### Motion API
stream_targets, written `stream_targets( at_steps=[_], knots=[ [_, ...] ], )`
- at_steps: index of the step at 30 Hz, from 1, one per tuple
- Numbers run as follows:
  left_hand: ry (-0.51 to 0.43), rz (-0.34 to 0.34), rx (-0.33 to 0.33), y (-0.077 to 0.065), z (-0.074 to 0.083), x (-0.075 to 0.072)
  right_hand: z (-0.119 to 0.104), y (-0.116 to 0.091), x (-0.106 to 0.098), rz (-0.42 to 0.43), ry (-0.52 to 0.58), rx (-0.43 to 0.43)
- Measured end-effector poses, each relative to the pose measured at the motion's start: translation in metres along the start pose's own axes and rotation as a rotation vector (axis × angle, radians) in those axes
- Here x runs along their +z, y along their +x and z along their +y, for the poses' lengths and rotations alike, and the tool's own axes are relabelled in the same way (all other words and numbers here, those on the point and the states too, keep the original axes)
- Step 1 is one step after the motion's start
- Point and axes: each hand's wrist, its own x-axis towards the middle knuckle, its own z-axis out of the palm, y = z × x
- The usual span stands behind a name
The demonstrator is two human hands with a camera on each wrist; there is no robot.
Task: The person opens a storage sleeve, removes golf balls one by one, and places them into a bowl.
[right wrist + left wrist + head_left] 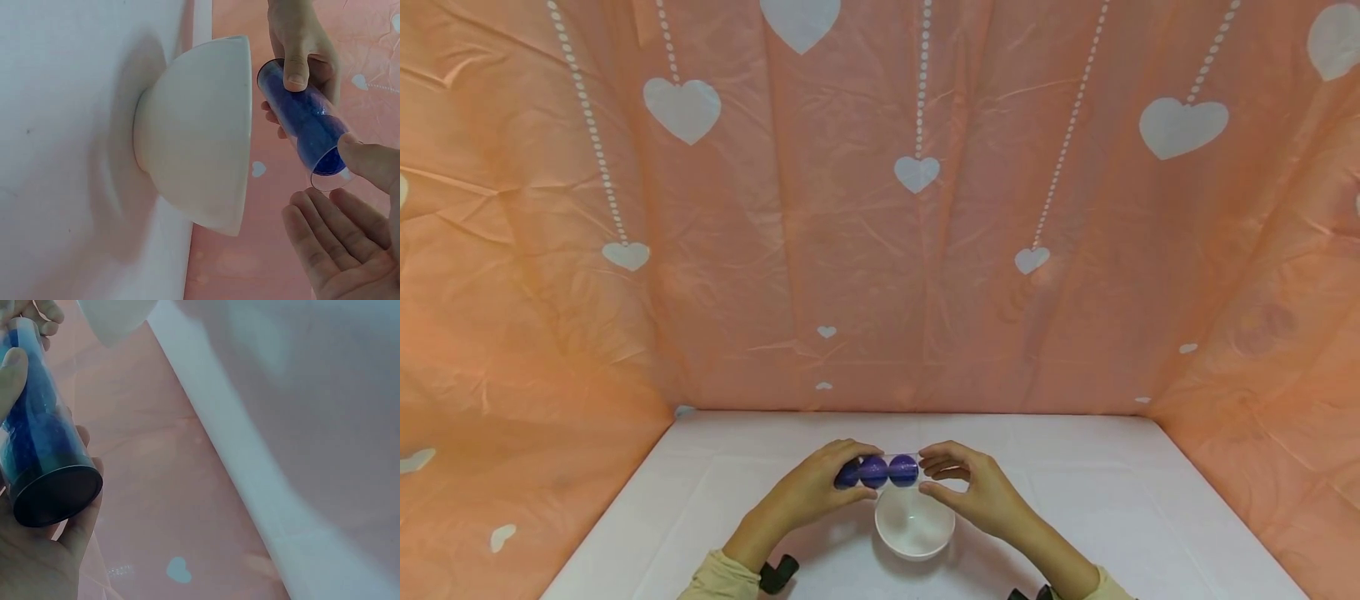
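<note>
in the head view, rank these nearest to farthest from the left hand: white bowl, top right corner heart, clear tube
1. Clear tube: gripped by the left hand.
2. White bowl: lower, to that hand's right.
3. Top right corner heart: far above, toward the right.

clear tube (887, 472), purple balls (903, 471) inside, held sideways

Soft shadows fall on the table (50, 181), and the wrist views look dimmer than the head's.

Left grip (306, 47) round tube (300, 115), perhaps blue balls (320, 136) inside, white bowl (197, 134)
</note>
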Motion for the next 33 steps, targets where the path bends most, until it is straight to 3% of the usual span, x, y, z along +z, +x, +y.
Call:
stream_targets(
  at_steps=[11, 33],
  knots=[
    [0.011, 0.045, 0.042, 0.0016, -0.0012, -0.0023, 0.0058, 0.0006, 0.0019, -0.003, 0.040, 0.006],
    [0.048, 0.054, 0.043, -0.0004, 0.0009, -0.0066, 0.0102, -0.0018, 0.0050, -0.017, 0.079, 0.050]
  ],
)
